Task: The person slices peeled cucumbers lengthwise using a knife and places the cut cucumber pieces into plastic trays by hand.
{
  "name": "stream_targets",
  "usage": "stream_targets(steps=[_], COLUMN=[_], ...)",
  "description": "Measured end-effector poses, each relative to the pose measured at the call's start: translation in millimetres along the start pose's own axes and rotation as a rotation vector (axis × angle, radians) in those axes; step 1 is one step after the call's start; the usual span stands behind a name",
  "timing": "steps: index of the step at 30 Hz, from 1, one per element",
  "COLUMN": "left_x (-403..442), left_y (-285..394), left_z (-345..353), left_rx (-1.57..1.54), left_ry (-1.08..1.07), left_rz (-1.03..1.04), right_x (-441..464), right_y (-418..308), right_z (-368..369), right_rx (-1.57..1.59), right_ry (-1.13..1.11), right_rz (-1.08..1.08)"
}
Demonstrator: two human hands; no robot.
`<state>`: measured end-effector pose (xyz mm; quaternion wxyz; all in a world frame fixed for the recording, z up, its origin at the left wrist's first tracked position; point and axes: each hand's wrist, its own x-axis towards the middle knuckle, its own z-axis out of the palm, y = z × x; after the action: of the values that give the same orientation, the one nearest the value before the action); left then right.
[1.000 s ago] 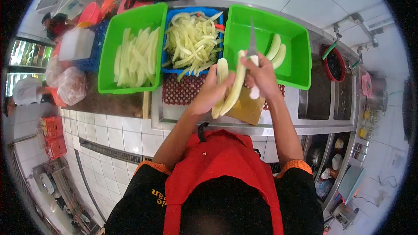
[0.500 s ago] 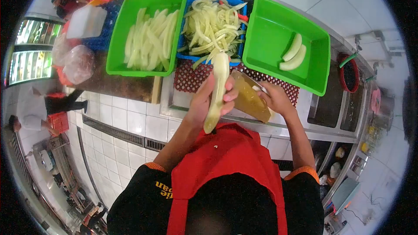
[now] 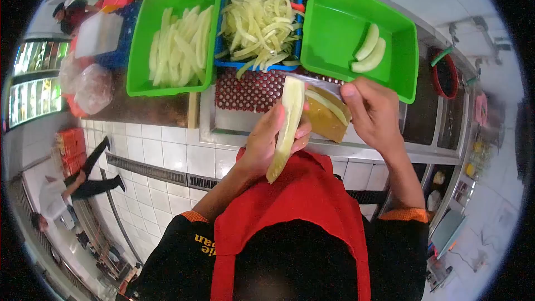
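Observation:
My left hand is wrapped round a long, pale peeled cucumber piece with a groove down its face. It is held upright in front of the red apron. My right hand is closed with thumb and fingers together, just right of the cutting board; what it holds, if anything, is hard to see. A pale curved strip lies on the yellow-brown cutting board. Two curved pale pieces rest in the right green tub.
The left green tub contains several long pale strips. Thin trimmings heap in a blue basket. A perforated dark red mat lies below it. Another person walks on the tiled floor at left.
My right hand has lifted away from the cutting board and shifted right. The cucumber piece in my left hand has moved slightly right and down. The pale strip now shows on the board.

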<state>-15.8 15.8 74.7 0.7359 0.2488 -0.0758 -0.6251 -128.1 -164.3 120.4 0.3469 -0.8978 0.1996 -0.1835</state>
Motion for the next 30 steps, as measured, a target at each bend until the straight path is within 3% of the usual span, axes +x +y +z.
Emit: stream_targets(steps=[1, 7, 16, 18, 19, 21, 25, 30], left_x=[-1, -11, -27, -26, -25, -21, -17, -14], left_y=[0, 0, -4, -7, -9, -10, -18, -23], left_z=[-1, 1, -9, 0, -1, -5, -16, -30], left_rx=[-0.001, 0.05, -0.241, -0.382, -0.388, -0.428, -0.382, -0.525], left_ry=[-0.007, -0.039, -0.028, 0.213, 0.224, 0.077, 0.145, -0.014], left_rz=[-0.008, -0.018, -0.087, -0.029, -0.032, 0.001, 0.075, 0.135], right_x=[6, 24, 14, 12, 11, 6, -4, -9], right_y=[-7, -27, -31, -33, -34, -34, -35, -36], right_z=[-4, -3, 15, 18, 19, 26, 37, 47], right_rx=[-0.081, -0.233, -0.165, -0.153, -0.149, -0.133, -0.064, -0.089], right_ry=[-0.034, -0.004, -0.134, -0.174, -0.208, -0.23, -0.266, -0.305], right_rz=[-0.139, -0.304, -0.274, -0.245, -0.224, -0.233, -0.298, -0.26])
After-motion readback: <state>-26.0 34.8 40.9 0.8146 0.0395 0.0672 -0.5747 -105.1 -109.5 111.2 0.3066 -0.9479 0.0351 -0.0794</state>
